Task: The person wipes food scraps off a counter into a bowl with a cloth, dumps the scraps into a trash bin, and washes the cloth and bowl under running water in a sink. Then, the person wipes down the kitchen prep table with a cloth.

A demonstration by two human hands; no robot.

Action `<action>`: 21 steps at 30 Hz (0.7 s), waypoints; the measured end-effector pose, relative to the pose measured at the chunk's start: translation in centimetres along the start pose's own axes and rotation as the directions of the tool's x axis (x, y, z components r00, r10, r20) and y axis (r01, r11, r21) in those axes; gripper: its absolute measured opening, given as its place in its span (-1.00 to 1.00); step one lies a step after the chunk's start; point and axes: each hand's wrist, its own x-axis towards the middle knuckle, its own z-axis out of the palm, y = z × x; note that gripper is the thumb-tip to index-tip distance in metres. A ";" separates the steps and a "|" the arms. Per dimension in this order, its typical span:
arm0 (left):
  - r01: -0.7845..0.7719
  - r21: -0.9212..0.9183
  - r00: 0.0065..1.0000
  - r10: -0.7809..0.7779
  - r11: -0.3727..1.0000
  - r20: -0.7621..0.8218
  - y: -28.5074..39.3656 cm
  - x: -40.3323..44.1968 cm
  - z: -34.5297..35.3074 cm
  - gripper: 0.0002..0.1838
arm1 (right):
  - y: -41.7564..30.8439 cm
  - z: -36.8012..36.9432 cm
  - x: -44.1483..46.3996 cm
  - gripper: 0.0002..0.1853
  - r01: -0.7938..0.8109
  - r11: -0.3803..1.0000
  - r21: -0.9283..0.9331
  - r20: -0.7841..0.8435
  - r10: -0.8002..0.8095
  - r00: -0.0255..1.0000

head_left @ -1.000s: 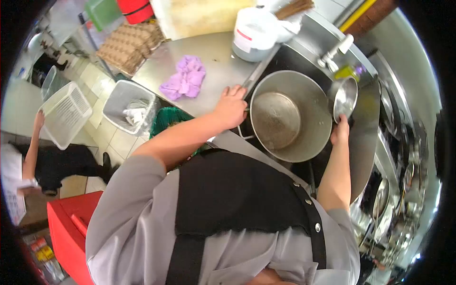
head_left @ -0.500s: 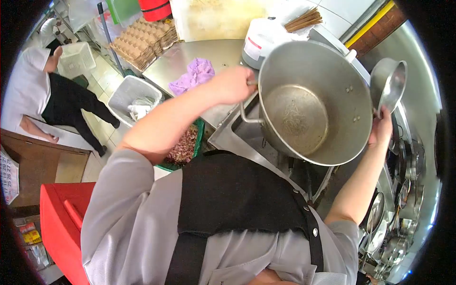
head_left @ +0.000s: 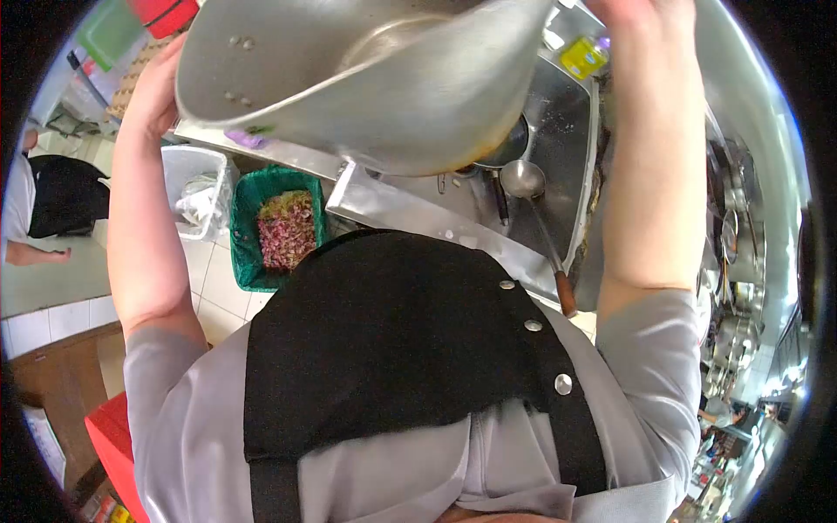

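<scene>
"Pot (head_left: 384, 118), large, of metal: where to find?"

"In the air above the sink (head_left: 418, 209), tilted, covering from sight part of the sink and much of the counter (head_left: 296, 157). Cut off by the top edge of the view; right part of the wall rather blurred."

"And the hands, in which state?"

"Left hand (head_left: 157, 87): by appearance closed on the side of the pot, with fingers partly hidden behind the rim. Right hand (head_left: 641, 16): near the right end of the pot, cut off by the top edge. Cannot tell whether open or closed, nor upon what."

"Under the pot, anything possible to recognise?"

"Yes: purple cloth (head_left: 246, 139), with only a small piece showing, and dark pan (head_left: 516, 146), half hidden. Beside the pan, ladle (head_left: 524, 180), bowl inside the sink, wooden handle over the near rim."

"And around?"

"Near the right forearm, yellow bottle (head_left: 582, 57), label too small for reading. Left of the sink, green-lined bin (head_left: 247, 253) with reddish scraps, difficult to identify. At far left, another person (head_left: 70, 196), cut by the dark border."
</scene>
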 end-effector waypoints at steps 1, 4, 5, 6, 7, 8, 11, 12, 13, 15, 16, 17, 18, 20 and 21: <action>0.054 -0.153 0.997 -0.063 0.987 -0.049 -0.8 -0.2 -0.2 -0.60 | 1.1 1.6 0.3 -0.81 0.070 0.996 -0.052 -0.125 -0.076 0.989; 0.108 -0.166 0.972 -0.139 0.980 -0.190 -3.6 -1.3 0.0 -0.57 | 2.1 4.0 0.1 -0.81 0.048 0.996 -0.070 -0.124 -0.056 0.991; 0.141 -0.064 0.964 -0.152 0.988 -0.217 -5.3 -1.0 -0.4 -0.57 | 2.7 4.7 0.2 -0.80 0.089 0.990 -0.112 -0.114 -0.102 0.988; 0.170 0.121 0.966 -0.141 0.978 -0.217 -7.7 -0.9 -0.6 -0.57 | 3.2 5.5 0.2 -0.80 0.131 0.980 -0.153 -0.104 -0.148 0.984; 0.195 0.344 0.968 -0.124 0.918 -0.217 -10.3 -0.5 -0.7 -0.57 | 3.6 6.2 -0.4 -0.79 0.173 0.970 -0.172 -0.075 -0.188 0.979; 0.151 0.669 0.987 -0.073 0.728 -0.143 -12.9 -0.4 -0.7 -0.57 | 3.5 6.5 -0.6 -0.78 0.157 0.971 -0.179 -0.043 -0.167 0.985; -0.164 0.982 0.979 0.136 0.090 0.150 -18.5 -1.1 1.5 -0.56 | 2.2 7.2 -0.7 -0.76 0.020 0.980 -0.199 0.025 -0.015 1.000; -0.112 0.969 0.980 0.184 0.222 0.071 -18.1 -1.6 2.3 -0.58 | 1.9 7.4 -0.8 -0.76 -0.028 0.977 -0.211 0.028 0.035 0.999; -0.063 0.935 0.974 0.224 0.348 -0.018 -17.6 -2.2 2.7 -0.61 | 2.0 7.9 -0.9 -0.76 -0.051 0.973 -0.227 0.003 0.053 0.999; -0.116 0.892 0.917 0.392 0.436 -0.073 -17.0 -4.7 3.6 -0.64 | 2.7 8.9 -1.8 -0.76 -0.053 0.970 -0.236 0.010 0.057 0.998; -0.147 0.824 0.910 0.402 0.548 -0.105 -16.5 -6.1 3.8 -0.63 | 3.1 9.2 -2.7 -0.76 -0.029 0.973 -0.230 0.038 0.039 0.999; -0.076 0.805 0.933 0.327 0.589 -0.151 -15.7 -7.6 3.8 -0.63 | 3.5 9.4 -2.6 -0.77 -0.039 0.974 -0.222 0.062 0.054 0.997; -0.061 0.784 0.913 0.352 0.618 -0.207 -16.4 -8.6 3.0 -0.64 | 3.9 9.5 -2.6 -0.77 -0.048 0.976 -0.214 0.085 0.068 0.994; 0.014 0.687 0.905 0.283 0.726 -0.318 -17.0 -10.7 1.7 -0.66 | 4.6 10.0 -2.4 -0.79 -0.086 0.976 -0.200 0.113 0.110 0.988; 0.076 0.604 0.912 0.189 0.793 -0.364 -16.6 -11.9 1.3 -0.67 | 4.9 10.5 -2.0 -0.80 -0.098 0.978 -0.182 0.086 0.115 0.990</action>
